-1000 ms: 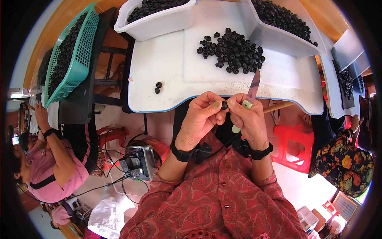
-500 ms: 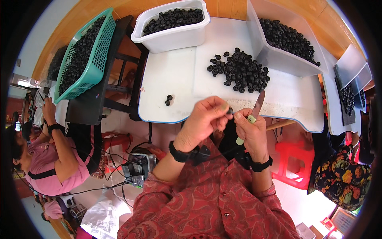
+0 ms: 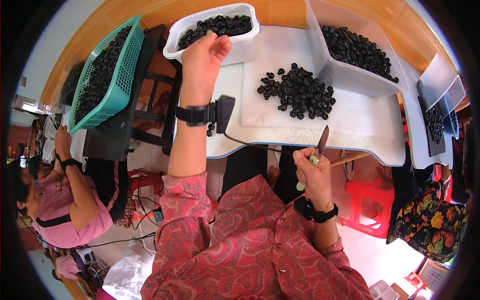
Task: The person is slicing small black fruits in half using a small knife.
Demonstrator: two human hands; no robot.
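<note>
My left hand [image 3: 202,57] reaches over the near edge of the white tub [image 3: 240,50], its fingers loosely bent and parted; I see nothing in them. Small round black rubber-like parts [image 3: 220,24] fill that tub. In front of my chest, my right hand [image 3: 315,172] is closed round the pale green handle of a knife [image 3: 323,140], the blade pointing up and away. Beyond the knife, a loose pile of the same black parts [image 3: 300,92] lies on the white table [image 3: 260,132]. A couple of single parts [image 3: 210,130] sit partly behind my left wrist.
A translucent bin [image 3: 350,75] of black parts stands at the back right, a green basket [image 3: 117,85] of them at the left on a black stand. Co-workers sit at left [image 3: 75,200] and right [image 3: 430,220]. A cable runs from my left wrist device [image 3: 225,112].
My left hand has moved from beside the right hand, where it pinched a small black part, up and left to the white tub. The right hand has lowered slightly, still holding the knife.
</note>
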